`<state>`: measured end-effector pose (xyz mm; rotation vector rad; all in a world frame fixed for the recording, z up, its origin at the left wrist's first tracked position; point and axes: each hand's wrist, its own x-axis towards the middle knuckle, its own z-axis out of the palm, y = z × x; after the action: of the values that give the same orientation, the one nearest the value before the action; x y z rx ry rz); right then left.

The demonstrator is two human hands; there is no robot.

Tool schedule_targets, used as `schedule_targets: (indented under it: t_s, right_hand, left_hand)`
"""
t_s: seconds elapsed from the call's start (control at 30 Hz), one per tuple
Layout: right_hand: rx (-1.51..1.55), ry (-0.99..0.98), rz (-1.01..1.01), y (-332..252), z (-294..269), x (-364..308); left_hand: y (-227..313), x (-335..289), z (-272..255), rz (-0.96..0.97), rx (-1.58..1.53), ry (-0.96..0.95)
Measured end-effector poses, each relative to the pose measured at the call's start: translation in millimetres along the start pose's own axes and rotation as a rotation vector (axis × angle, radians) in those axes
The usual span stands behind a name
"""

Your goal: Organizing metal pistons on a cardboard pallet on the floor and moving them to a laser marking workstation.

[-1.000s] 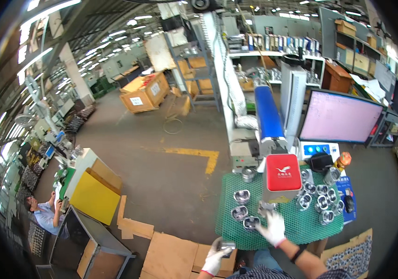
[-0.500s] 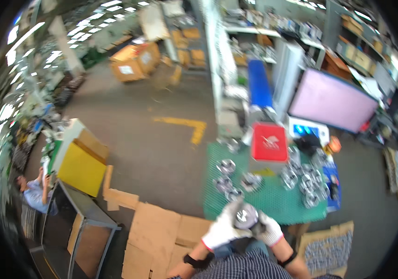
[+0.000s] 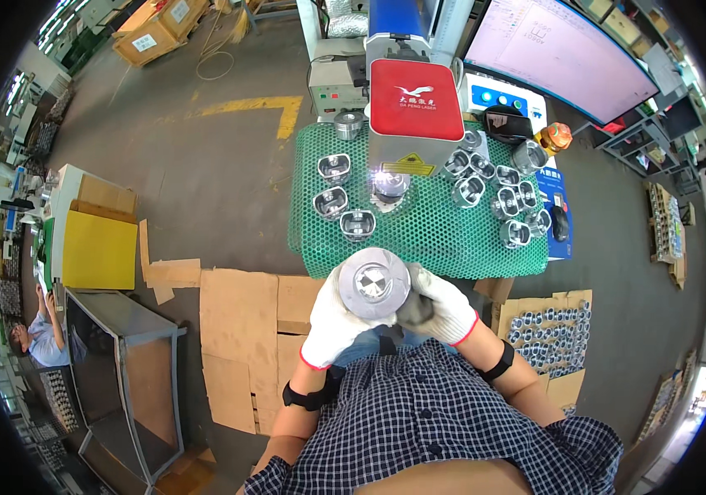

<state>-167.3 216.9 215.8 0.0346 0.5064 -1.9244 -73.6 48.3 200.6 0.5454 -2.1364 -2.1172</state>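
Note:
A silver metal piston is held in front of my body, its round crown turned up. My left hand, in a white glove with a red cuff, wraps round its left side. My right hand, gloved the same way and with dirty grey fingertips, closes on its right side. Ahead, on a green perforated mat, another piston stands beneath the red-topped marking head, in bright light. Several pistons lie to its left, the nearest piston among them, and more pistons cluster at the right.
A monitor, a control box with blue-lit buttons and a black mouse are at the right. Rows of pistons lie on cardboard below the table. Flat cardboard and a metal frame are leftward, where another person is.
My view has tilted and shifted, so the table sits higher and further left, and is sharper. The piston stays in both hands, its crown now facing up more squarely.

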Motion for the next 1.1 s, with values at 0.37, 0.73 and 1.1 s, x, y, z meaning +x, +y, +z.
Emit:
schedule_targets:
  t_s: [0.37, 0.73, 1.1]
  right_hand:
    - [0.004, 0.063, 0.0, 29.7, -2.3, 9.9]
    - [-0.037, 0.135, 0.001, 31.9, 13.5, 15.2]
    - [-0.162, 0.125, 0.013, 18.4, 18.6, 11.4]
  left_hand:
    - [-7.5, -6.0, -28.7, 0.051, 0.019, -0.04]
    - [2.2, -0.1, -44.2, 0.101, 0.081, -0.095]
    - [12.5, -2.0, -39.9, 0.175, 0.009, -0.136]
